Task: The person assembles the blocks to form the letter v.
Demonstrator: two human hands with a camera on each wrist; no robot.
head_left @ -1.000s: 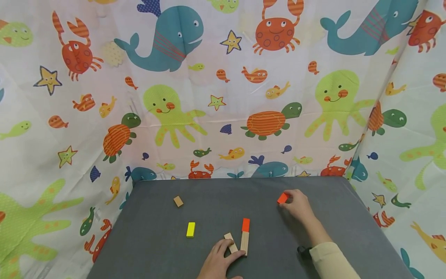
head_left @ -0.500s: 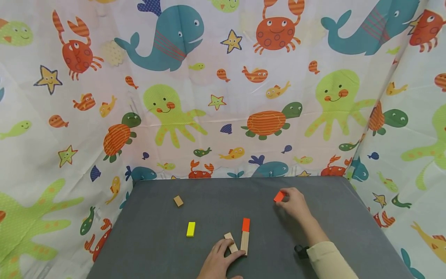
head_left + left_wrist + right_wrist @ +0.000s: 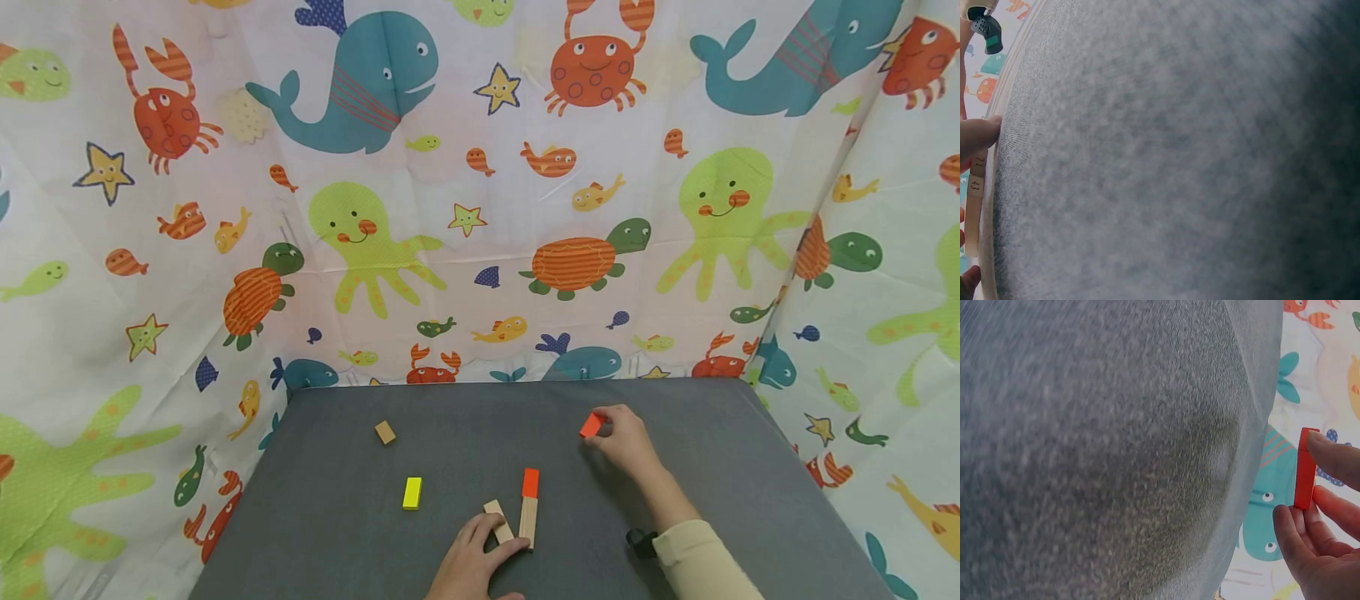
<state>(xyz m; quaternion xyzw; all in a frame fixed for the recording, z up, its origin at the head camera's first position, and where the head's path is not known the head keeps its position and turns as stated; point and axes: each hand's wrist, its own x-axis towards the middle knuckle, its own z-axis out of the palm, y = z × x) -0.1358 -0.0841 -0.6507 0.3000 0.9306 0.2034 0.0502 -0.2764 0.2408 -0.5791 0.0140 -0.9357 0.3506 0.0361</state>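
My right hand (image 3: 628, 440) pinches a red-orange block (image 3: 591, 425) between thumb and fingers at the right of the table. In the right wrist view the red block (image 3: 1305, 469) is narrow and upright, the thumb at its top and fingertips at its lower end. My left hand (image 3: 472, 558) holds a slanted plain wooden block (image 3: 499, 523), its thumb reaching the lower end of a straight wooden block (image 3: 528, 521). Another red block (image 3: 531, 482) touches that block's far end. In the left wrist view, wooden blocks (image 3: 974, 212) show the numbers 71 and 43.
A yellow block (image 3: 412, 493) lies left of the left hand. Farther back is a small tan block (image 3: 385, 432). Grey cloth covers the table (image 3: 322, 533). A curtain (image 3: 465, 250) with sea animals hangs behind and beside it. A dark device (image 3: 641, 543) sits at the right wrist.
My right hand has shifted left over the table, carrying the red block with it. The left hand and the blocks near it stay in place.
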